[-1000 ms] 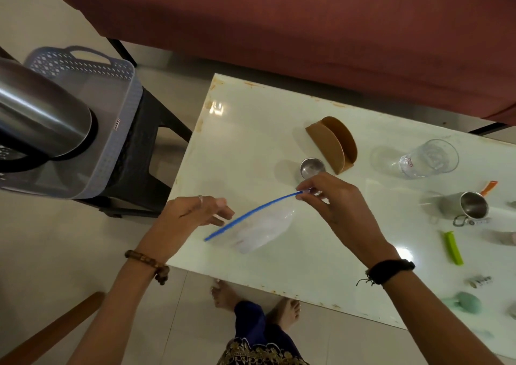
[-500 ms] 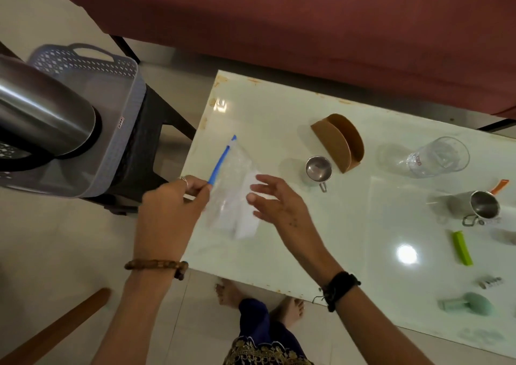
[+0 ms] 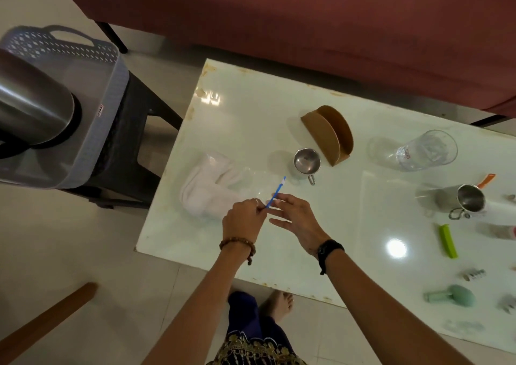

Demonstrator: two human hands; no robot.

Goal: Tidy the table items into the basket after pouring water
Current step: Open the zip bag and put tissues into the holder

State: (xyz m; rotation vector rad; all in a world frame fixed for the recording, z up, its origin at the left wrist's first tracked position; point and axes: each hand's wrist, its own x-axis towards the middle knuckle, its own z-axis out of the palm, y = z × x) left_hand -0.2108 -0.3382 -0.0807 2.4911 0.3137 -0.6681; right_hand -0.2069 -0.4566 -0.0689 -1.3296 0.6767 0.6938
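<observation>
A clear zip bag (image 3: 212, 186) with a blue seal strip (image 3: 276, 191) and something white inside hangs over the left part of the white table (image 3: 251, 119). My left hand (image 3: 244, 219) pinches the near end of the blue strip. My right hand (image 3: 296, 219) hovers right beside it with fingers spread, its fingertips next to the strip. The grey basket (image 3: 92, 85) stands on a dark stool to the left of the table, with a steel kettle (image 3: 30, 107) inside it.
On the table are a small steel cup (image 3: 305, 163), a brown holder (image 3: 329, 133), a glass (image 3: 424, 151), a steel mug (image 3: 463, 201), a green clip (image 3: 448, 240), a teal object (image 3: 451, 295) and small bits at the right edge. A red sofa (image 3: 307, 15) lies behind.
My right hand let go of the blue strip. My left hand swung the bag left toward the basket, then back over the table, where it now hangs out to the left.
</observation>
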